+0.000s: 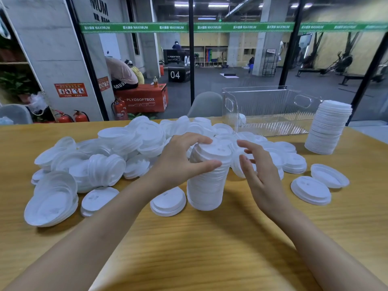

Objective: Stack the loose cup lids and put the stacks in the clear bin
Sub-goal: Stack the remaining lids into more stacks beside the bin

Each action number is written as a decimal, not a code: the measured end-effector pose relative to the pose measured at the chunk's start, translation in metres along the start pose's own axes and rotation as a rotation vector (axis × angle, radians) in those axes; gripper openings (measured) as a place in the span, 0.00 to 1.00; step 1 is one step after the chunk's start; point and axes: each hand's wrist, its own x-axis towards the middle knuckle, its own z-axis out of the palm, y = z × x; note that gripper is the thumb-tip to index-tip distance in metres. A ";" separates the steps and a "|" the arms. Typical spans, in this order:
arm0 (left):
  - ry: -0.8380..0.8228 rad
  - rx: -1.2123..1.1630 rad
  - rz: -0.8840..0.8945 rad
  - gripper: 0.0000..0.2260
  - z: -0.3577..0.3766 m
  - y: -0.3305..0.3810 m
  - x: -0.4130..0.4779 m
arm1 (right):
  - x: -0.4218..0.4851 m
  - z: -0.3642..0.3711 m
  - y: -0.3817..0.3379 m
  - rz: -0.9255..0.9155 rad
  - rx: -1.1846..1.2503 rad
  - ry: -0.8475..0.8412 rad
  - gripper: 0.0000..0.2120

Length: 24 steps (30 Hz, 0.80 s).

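White plastic lids (130, 143) lie in a loose heap across the far half of the wooden table (210, 253), some dome up and some upturned, a few nested in short crooked runs. In front of the heap, at the middle of the table, stands the stack (206, 190) we are building, upright and leaning slightly. Our left hand (184, 160) grips its top: the thumb lies across the near side and the fingers curl over the far rim of the uppermost lid. Our right hand (260, 171) hovers just beside the stack on its right, fingers spread and relaxed, holding nothing; we cannot tell whether any fingertip touches the lids.

A single lid (168, 201) lies flat on the table, touching the base of the stack on its left. Two more lids (310, 190) lie apart at the right, one of them upturned.

At the far right edge of the table sits the clear bin (273, 106), ribbed, with handle cut-outs. Just to its right stands a second, taller stack (329, 127), on the table and outside the bin.
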 end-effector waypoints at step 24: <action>-0.029 -0.090 0.013 0.25 0.004 -0.008 -0.011 | -0.004 0.006 -0.009 0.052 0.139 -0.158 0.25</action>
